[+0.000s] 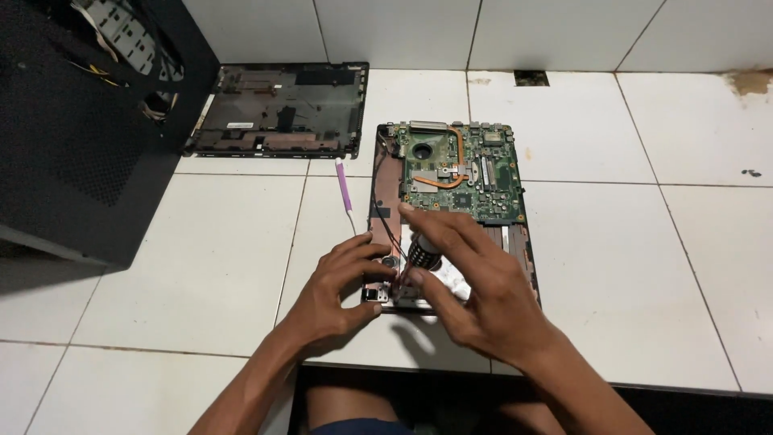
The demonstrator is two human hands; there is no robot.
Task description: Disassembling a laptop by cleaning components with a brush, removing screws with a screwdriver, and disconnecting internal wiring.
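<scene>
1. On the white tiled floor (pixel 612 266), an opened laptop (pixel 451 217) is lying — green circuit board (pixel 463 173) showing.
2. Right hand (pixel 475 290) is pinching a black screwdriver (pixel 423 251) upright at the near corner.
3. Left hand (pixel 342 290) is bracing that corner, fingers curled.

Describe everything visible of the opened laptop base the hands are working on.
The opened laptop base lies flat on the white tiled floor, cover off. Its upper half holds a green circuit board with a curved copper heat pipe; red and black wires run down its left edge. The left hand presses its lower left corner, while the right hand holds a black ribbed screwdriver handle upright over that corner.
</scene>
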